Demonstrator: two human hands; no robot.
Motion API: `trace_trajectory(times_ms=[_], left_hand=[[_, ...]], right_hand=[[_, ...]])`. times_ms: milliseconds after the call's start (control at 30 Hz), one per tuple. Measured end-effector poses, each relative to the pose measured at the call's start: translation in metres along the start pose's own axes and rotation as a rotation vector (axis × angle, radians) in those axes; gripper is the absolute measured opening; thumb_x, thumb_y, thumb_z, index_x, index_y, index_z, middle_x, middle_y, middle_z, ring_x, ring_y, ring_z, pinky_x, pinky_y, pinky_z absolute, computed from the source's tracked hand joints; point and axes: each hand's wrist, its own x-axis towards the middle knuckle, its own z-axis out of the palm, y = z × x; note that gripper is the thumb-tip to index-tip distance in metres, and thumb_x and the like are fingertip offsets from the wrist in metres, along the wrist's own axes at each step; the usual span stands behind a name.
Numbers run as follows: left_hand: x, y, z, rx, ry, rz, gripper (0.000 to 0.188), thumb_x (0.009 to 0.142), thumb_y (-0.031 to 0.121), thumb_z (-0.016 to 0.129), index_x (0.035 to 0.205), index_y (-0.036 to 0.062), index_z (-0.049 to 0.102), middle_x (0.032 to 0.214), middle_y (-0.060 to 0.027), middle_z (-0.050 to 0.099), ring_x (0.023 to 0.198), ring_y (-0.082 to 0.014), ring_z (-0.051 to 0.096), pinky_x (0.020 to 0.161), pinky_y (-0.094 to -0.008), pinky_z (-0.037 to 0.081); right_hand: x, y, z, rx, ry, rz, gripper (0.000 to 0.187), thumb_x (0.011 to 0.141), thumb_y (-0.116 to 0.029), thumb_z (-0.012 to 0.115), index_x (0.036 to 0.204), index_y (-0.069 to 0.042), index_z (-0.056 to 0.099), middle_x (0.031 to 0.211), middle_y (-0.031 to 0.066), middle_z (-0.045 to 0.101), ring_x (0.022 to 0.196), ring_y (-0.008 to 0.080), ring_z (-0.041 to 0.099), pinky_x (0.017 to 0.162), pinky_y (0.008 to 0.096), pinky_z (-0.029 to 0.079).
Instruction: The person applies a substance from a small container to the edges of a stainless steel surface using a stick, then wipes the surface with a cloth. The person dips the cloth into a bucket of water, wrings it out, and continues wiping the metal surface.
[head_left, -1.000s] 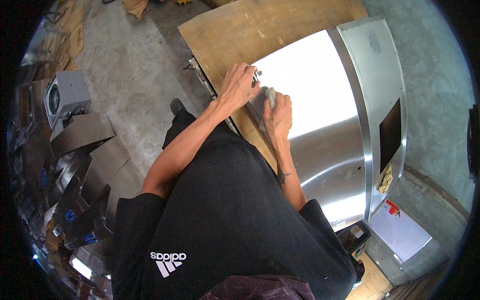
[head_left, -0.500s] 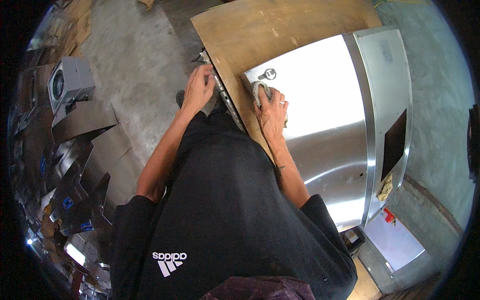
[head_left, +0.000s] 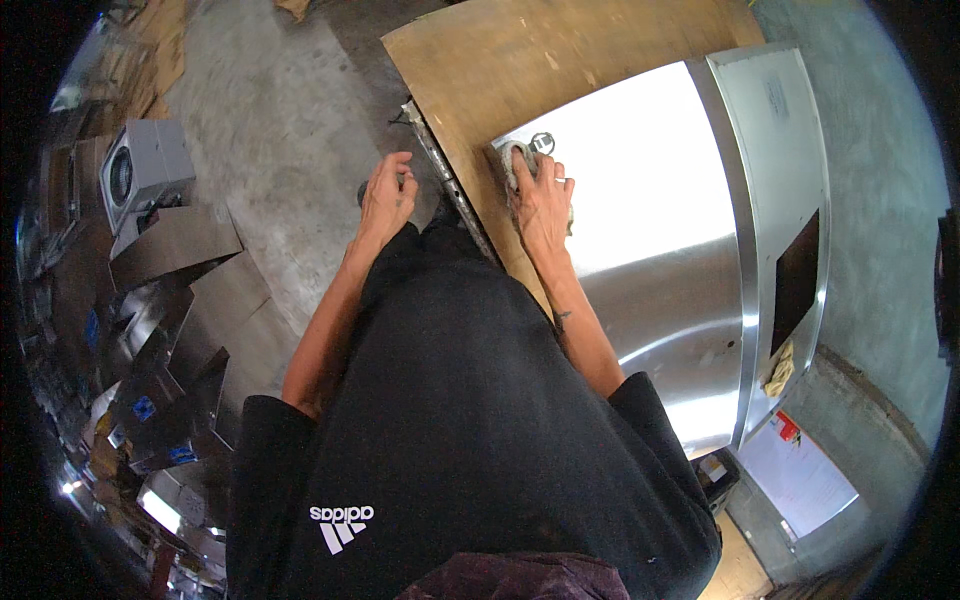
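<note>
A light, crumpled rag (head_left: 514, 165) is bunched under my right hand (head_left: 543, 208), whose fingers are closed on it. It presses on the left edge of a shiny sheet metal panel (head_left: 640, 190). Right at the fingertips, a dark ring-shaped mark (head_left: 542, 143) shows on the metal, partly covered by the rag. My left hand (head_left: 387, 200) hangs in the air left of the table's edge, with nothing visible in it. Its fingers are loosely bent and apart.
The panel lies on a brown wooden tabletop (head_left: 560, 50) with a metal edge strip (head_left: 455, 185). Beyond it stand a pale panel (head_left: 780, 130) and a yellowish cloth (head_left: 779, 368). Metal offcuts (head_left: 175, 245) and a grey boxy unit (head_left: 150, 165) are on the left.
My right hand has slid the rag up the panel toward the dark mark, covering its lower part. My left hand has moved down and left, away from the table edge.
</note>
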Motion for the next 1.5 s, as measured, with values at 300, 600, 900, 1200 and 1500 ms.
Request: trace_trajectory(times_ms=[300,600,900,1200,1500], left_hand=[[-0.01,0.089,-0.011,-0.311,-0.393,0.164,0.04,0.1,0.004,0.062,0.14,0.0056,0.063,0.128,-0.0112,0.07,0.107,-0.0259,0.068,0.095,-0.0394,0.054],[0.001,0.175,-0.062,0.035,-0.791,0.359,0.037,0.1,0.015,0.07,0.135,0.0036,0.066,0.119,-0.0155,0.071,0.11,-0.0273,0.067,0.099,-0.0373,0.051],[0.076,0.235,-0.052,-0.25,-0.817,0.175,0.023,0.114,0.02,0.06,0.12,0.0007,0.071,0.094,-0.0007,0.07,0.089,-0.0061,0.061,0.077,-0.0272,0.051],[0.118,0.247,0.081,-0.713,-0.847,0.324,0.029,0.111,0.007,0.058,0.138,-0.0016,0.061,0.126,-0.0086,0.069,0.11,-0.0089,0.064,0.093,-0.0296,0.054],[0.213,0.207,0.069,-0.479,-0.985,0.242,0.033,0.107,0.001,0.055,0.14,0.0043,0.063,0.126,-0.0079,0.07,0.109,-0.0138,0.067,0.095,-0.03,0.055]], right_hand=[[-0.046,-0.038,-0.089,0.394,-0.015,0.084,0.032,0.087,-0.01,0.071,0.118,-0.003,0.075,0.135,0.0206,0.057,0.129,0.0376,0.052,0.103,0.0506,0.043],[-0.041,-0.039,-0.126,1.212,-0.114,0.35,0.025,0.102,-0.006,0.067,0.127,-0.002,0.066,0.112,0.0106,0.072,0.101,0.0246,0.07,0.091,0.0392,0.056],[-0.033,-0.031,-0.108,2.186,-0.066,0.756,0.041,0.104,-0.019,0.078,0.138,0.001,0.067,0.128,0.0094,0.074,0.123,0.0197,0.068,0.111,0.0382,0.053],[0.073,-0.012,-0.164,1.242,0.769,0.772,0.041,0.106,-0.02,0.076,0.14,0.0,0.066,0.12,0.0057,0.075,0.115,0.0177,0.068,0.103,0.0327,0.053],[0.161,0.076,-0.151,0.098,0.549,0.805,0.03,0.103,-0.013,0.071,0.13,-0.003,0.065,0.103,0.0207,0.065,0.082,0.0388,0.07,0.067,0.0492,0.056]])
